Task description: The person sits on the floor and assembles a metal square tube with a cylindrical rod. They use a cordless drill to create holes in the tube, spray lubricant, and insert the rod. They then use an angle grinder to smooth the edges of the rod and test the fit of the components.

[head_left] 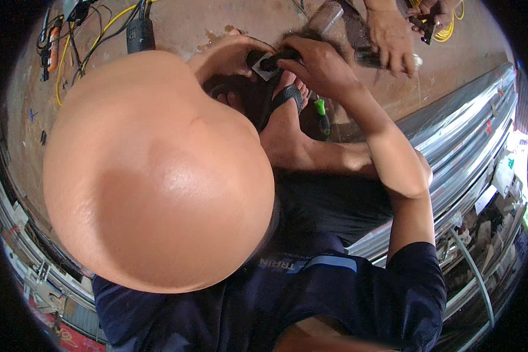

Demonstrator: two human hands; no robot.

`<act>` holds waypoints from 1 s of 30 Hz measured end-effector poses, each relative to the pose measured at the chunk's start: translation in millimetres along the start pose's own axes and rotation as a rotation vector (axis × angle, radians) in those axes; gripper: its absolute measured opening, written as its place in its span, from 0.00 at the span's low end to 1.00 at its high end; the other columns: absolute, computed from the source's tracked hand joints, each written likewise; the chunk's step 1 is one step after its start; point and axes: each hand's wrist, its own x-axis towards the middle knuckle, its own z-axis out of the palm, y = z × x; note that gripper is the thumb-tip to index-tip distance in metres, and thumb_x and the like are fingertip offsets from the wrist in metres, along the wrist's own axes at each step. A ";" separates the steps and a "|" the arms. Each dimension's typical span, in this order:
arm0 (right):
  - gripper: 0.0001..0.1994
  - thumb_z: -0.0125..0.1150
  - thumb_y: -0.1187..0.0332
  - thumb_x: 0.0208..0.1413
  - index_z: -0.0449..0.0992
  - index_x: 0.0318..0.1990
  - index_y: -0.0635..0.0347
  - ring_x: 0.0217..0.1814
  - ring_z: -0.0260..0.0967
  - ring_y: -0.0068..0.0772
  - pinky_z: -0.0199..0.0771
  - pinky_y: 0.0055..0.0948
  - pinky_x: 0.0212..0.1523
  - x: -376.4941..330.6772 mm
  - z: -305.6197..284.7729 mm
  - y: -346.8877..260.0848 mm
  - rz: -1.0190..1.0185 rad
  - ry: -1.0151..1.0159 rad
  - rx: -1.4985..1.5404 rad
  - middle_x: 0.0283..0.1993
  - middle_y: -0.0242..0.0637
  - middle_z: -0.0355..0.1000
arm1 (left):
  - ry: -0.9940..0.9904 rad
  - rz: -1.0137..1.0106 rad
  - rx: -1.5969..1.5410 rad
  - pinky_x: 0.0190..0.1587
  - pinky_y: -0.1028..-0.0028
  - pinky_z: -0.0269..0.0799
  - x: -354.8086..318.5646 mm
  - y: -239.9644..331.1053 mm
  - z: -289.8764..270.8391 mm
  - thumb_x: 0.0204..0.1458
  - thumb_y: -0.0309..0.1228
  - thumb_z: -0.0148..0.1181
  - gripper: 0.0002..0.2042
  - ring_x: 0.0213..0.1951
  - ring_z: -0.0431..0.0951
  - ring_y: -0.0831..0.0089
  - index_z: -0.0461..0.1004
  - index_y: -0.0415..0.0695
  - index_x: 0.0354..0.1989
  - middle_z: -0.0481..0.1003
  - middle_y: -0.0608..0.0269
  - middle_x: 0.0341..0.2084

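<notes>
Beyond my bent knee [158,176], which fills much of the left side, my two hands meet near my sandalled foot [290,94]. The fingers of my right hand [325,64] close round a dark object [278,60], whose kind I cannot make out. Against its end lies a small pale flat piece [266,67]. My left hand [232,56] curls in from the other side, closed, partly in shadow and partly hidden by the knee. What it grips does not show clearly. Beside the foot lies a screwdriver [321,115] with a green and black handle.
Another person's hand [391,41] reaches down at the upper right, near a blurred cylindrical object [324,19]. Their other hand [437,14] is by a coiled yellow cable [446,30]. A black tool body [139,35] and cables lie upper left. Long shiny metal profiles [457,120] line the right.
</notes>
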 end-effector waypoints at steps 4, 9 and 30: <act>0.19 0.72 0.57 0.68 0.82 0.57 0.60 0.54 0.82 0.64 0.82 0.55 0.54 11.1 4.5 8.8 0.053 -0.036 -0.011 0.49 0.55 0.83 | 0.010 -0.022 -0.094 0.59 0.60 0.84 -6.5 9.3 -12.5 0.35 0.35 0.86 0.39 0.52 0.90 0.54 0.85 0.46 0.65 0.88 0.50 0.52; 0.19 0.73 0.59 0.66 0.82 0.58 0.58 0.55 0.83 0.61 0.82 0.54 0.56 15.5 7.7 7.8 -0.078 -0.099 -0.052 0.50 0.52 0.83 | 0.012 -0.028 -0.060 0.61 0.60 0.84 -4.0 17.6 -19.3 0.35 0.37 0.88 0.40 0.55 0.89 0.52 0.85 0.46 0.64 0.88 0.50 0.54; 0.26 0.72 0.68 0.64 0.77 0.70 0.52 0.56 0.83 0.59 0.84 0.52 0.57 23.6 21.6 -2.8 -0.119 -0.235 -0.192 0.51 0.48 0.82 | -0.075 -0.002 -0.052 0.57 0.57 0.83 -0.3 10.9 -16.7 0.35 0.34 0.89 0.35 0.51 0.89 0.52 0.87 0.53 0.59 0.89 0.56 0.49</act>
